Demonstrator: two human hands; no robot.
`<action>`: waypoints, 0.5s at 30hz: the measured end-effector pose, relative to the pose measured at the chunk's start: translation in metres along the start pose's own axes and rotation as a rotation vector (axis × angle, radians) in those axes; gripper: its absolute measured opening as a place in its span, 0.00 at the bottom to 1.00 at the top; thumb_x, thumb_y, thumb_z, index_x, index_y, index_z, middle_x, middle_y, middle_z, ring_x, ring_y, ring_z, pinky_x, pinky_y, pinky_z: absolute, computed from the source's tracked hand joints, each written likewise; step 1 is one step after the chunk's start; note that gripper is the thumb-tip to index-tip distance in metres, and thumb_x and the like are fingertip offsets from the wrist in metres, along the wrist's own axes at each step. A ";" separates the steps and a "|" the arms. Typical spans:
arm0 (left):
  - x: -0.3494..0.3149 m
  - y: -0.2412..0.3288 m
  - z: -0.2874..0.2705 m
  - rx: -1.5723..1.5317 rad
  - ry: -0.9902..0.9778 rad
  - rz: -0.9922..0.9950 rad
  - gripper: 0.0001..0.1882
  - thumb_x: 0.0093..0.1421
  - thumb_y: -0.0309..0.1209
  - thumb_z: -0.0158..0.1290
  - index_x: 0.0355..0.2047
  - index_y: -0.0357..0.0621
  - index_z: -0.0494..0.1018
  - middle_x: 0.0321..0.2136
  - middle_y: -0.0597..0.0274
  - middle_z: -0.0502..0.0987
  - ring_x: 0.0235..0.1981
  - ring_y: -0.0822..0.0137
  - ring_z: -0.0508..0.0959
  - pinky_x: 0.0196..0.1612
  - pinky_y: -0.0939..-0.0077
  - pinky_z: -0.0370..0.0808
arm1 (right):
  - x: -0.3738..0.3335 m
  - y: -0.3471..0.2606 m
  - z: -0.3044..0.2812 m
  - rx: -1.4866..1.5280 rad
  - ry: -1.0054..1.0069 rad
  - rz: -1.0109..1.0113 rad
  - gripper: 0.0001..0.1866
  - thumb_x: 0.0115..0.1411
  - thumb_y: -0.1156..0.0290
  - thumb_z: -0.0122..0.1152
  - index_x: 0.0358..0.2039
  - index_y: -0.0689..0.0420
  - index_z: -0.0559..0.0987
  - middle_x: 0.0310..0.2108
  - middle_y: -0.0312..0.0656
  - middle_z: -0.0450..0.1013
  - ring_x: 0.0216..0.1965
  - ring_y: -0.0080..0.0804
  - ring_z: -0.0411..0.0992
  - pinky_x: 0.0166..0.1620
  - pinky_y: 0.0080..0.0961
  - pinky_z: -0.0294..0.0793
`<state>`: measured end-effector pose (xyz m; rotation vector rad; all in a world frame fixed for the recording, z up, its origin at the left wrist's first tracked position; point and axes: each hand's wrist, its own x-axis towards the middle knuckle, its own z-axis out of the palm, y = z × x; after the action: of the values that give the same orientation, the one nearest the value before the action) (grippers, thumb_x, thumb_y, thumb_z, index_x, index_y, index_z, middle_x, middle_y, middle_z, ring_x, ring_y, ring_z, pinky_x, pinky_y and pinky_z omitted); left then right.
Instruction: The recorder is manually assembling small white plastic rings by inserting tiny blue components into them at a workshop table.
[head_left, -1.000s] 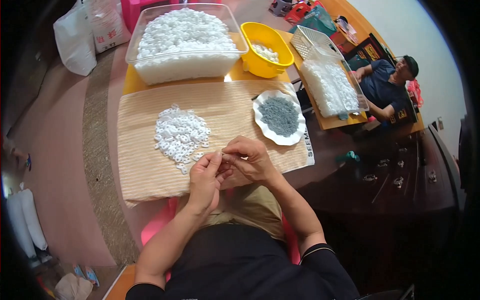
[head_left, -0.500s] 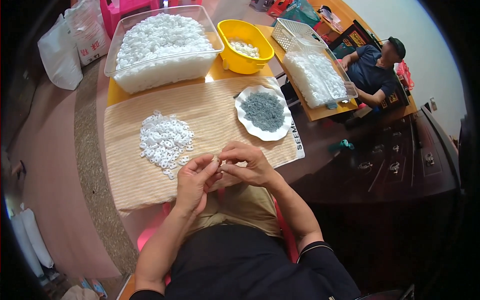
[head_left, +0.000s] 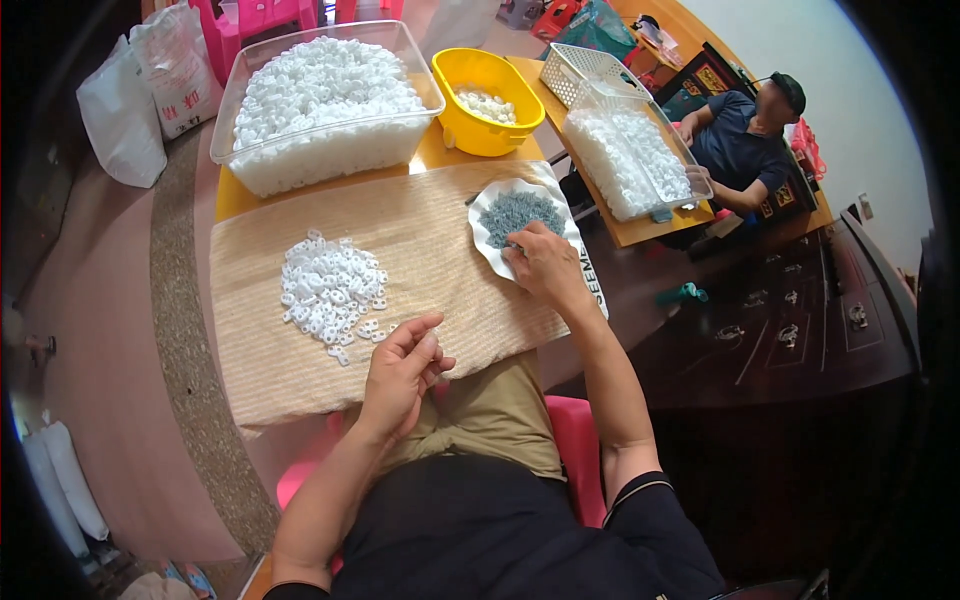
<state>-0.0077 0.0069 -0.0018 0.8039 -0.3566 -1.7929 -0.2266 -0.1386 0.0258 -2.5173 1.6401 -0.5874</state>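
My left hand (head_left: 405, 372) is held over the near edge of the cloth, thumb and fingers pinched together; what they hold, if anything, is too small to make out. My right hand (head_left: 548, 262) reaches over the near rim of a white wavy-edged plate (head_left: 489, 256), its bent fingertips at the heap of small grey pieces (head_left: 515, 213). Whatever is between those fingertips is hidden. To the left, a pile of small white plastic pieces with holes (head_left: 330, 288) lies on the striped beige cloth (head_left: 430, 225), a few of them loose toward my left hand.
Behind the cloth stand a big clear bin (head_left: 320, 165) heaped with white pieces and a yellow tub (head_left: 485, 135) with pale pieces. At right, a person (head_left: 745, 140) sits by another clear bin (head_left: 640, 160) and a white basket (head_left: 590, 72). White sacks (head_left: 120, 110) stand at left.
My hands were together above the cloth's near edge. The right has moved away to the plate's grey heap; the left stays near its place, slightly lower.
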 end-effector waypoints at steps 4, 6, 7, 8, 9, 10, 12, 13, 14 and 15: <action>0.001 -0.001 -0.001 -0.001 -0.013 0.011 0.12 0.63 0.27 0.50 0.47 0.40 0.68 0.28 0.67 0.72 0.30 0.75 0.75 0.38 0.80 0.76 | 0.005 0.000 0.005 -0.077 -0.052 0.021 0.08 0.55 0.69 0.59 0.33 0.57 0.80 0.32 0.43 0.74 0.33 0.46 0.74 0.38 0.36 0.73; 0.001 -0.001 -0.001 0.012 -0.012 0.027 0.11 0.63 0.28 0.50 0.46 0.40 0.69 0.28 0.67 0.72 0.30 0.74 0.75 0.38 0.80 0.76 | 0.007 0.000 0.007 -0.098 -0.070 0.022 0.07 0.55 0.69 0.59 0.32 0.57 0.80 0.32 0.43 0.74 0.33 0.46 0.74 0.38 0.37 0.73; 0.001 0.000 -0.001 0.018 -0.004 0.022 0.11 0.63 0.28 0.51 0.46 0.40 0.69 0.28 0.67 0.72 0.30 0.74 0.75 0.37 0.80 0.76 | 0.007 0.001 0.008 -0.109 -0.072 0.023 0.07 0.55 0.69 0.58 0.31 0.57 0.80 0.32 0.44 0.74 0.33 0.46 0.74 0.38 0.37 0.73; 0.001 0.001 0.000 0.024 0.004 0.016 0.11 0.63 0.28 0.51 0.45 0.40 0.68 0.28 0.66 0.73 0.30 0.74 0.75 0.37 0.80 0.76 | 0.007 0.002 0.009 -0.120 -0.073 0.025 0.07 0.55 0.69 0.58 0.30 0.57 0.80 0.32 0.44 0.74 0.33 0.46 0.74 0.38 0.37 0.73; 0.001 0.001 0.000 0.023 0.004 0.016 0.11 0.63 0.28 0.51 0.45 0.40 0.68 0.28 0.66 0.73 0.30 0.74 0.75 0.37 0.80 0.76 | 0.007 0.002 0.010 -0.120 -0.073 0.025 0.07 0.55 0.69 0.58 0.30 0.57 0.80 0.32 0.44 0.74 0.33 0.46 0.74 0.38 0.37 0.73; 0.001 0.001 0.000 0.022 0.010 0.021 0.11 0.63 0.28 0.51 0.45 0.39 0.68 0.28 0.66 0.73 0.30 0.73 0.75 0.37 0.80 0.76 | 0.007 0.003 0.010 -0.113 -0.054 0.016 0.06 0.55 0.70 0.58 0.30 0.57 0.80 0.31 0.44 0.74 0.32 0.46 0.74 0.37 0.37 0.73; 0.001 0.001 0.000 0.021 0.017 0.026 0.11 0.63 0.27 0.51 0.45 0.39 0.68 0.28 0.65 0.73 0.30 0.73 0.75 0.37 0.80 0.77 | 0.006 0.003 0.011 -0.105 -0.036 0.006 0.06 0.55 0.70 0.58 0.29 0.58 0.79 0.31 0.44 0.74 0.32 0.46 0.74 0.37 0.37 0.73; 0.001 0.001 0.000 0.012 0.030 0.025 0.11 0.63 0.27 0.51 0.45 0.39 0.68 0.28 0.65 0.73 0.30 0.73 0.75 0.37 0.80 0.77 | 0.005 0.002 0.010 -0.072 0.007 0.003 0.05 0.55 0.71 0.58 0.29 0.58 0.78 0.31 0.45 0.73 0.32 0.46 0.74 0.36 0.36 0.73; 0.001 0.001 0.000 0.003 0.044 0.024 0.11 0.63 0.27 0.51 0.45 0.39 0.68 0.28 0.65 0.73 0.30 0.73 0.76 0.38 0.80 0.77 | 0.005 0.002 0.010 -0.039 0.050 -0.001 0.05 0.55 0.72 0.57 0.29 0.59 0.77 0.30 0.45 0.73 0.31 0.46 0.73 0.36 0.36 0.73; 0.001 0.001 0.000 0.003 0.044 0.024 0.11 0.63 0.27 0.51 0.45 0.39 0.68 0.28 0.65 0.73 0.30 0.73 0.76 0.38 0.80 0.77 | 0.004 0.003 0.010 -0.039 0.050 -0.001 0.05 0.55 0.72 0.57 0.29 0.59 0.77 0.30 0.45 0.73 0.31 0.46 0.73 0.36 0.36 0.73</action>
<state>-0.0071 0.0056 -0.0012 0.8366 -0.3381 -1.7503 -0.2236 -0.1449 0.0167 -2.5505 1.6835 -0.6294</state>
